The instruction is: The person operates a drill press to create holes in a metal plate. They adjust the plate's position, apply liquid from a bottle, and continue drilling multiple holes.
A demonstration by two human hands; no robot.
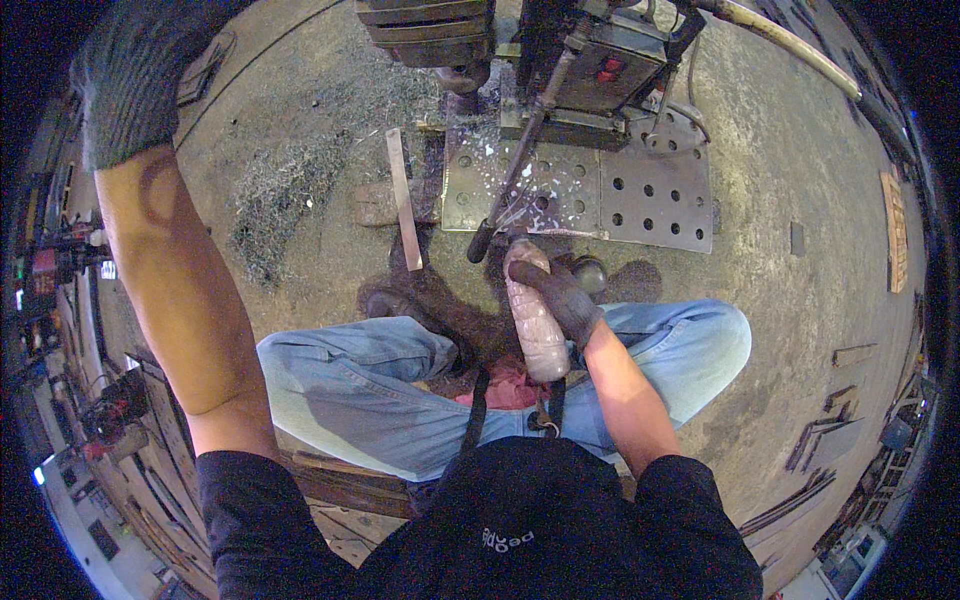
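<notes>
Closest to you, the soft black cloth of your shirt [490, 520] fills the bottom of the view, with rough wooden boards [345, 483] showing beside it. Your faded blue jeans [345, 370] spread wide in creased denim, and a crumpled red cloth [510, 390] lies between your thighs.

Above that cloth you hold a cloudy plastic bottle [537, 330], ringed with ridges, tilted with its neck pointing away from you. Your right grip [565, 300], in a dark knit glove, is clamped around its upper part. Your left grip [130, 85] reaches far out at the upper left in a ribbed grey knit glove; its fingers are lost at the dark rim, so you cannot tell whether they are apart or together.

Beyond the bottle's neck, a slim metal rod [530, 150] slants down to a dark rounded handle. A flat, straight metal strip [403, 200] lies to its left, across a brown block [372, 205]. Farther on, a smooth steel plate [628, 215] with round holes carries scattered white flakes [515, 178]. Curly grey shavings [280, 200] litter the gritty floor [780, 300], and a boxy dark machine [610, 85] stands behind the plate.
</notes>
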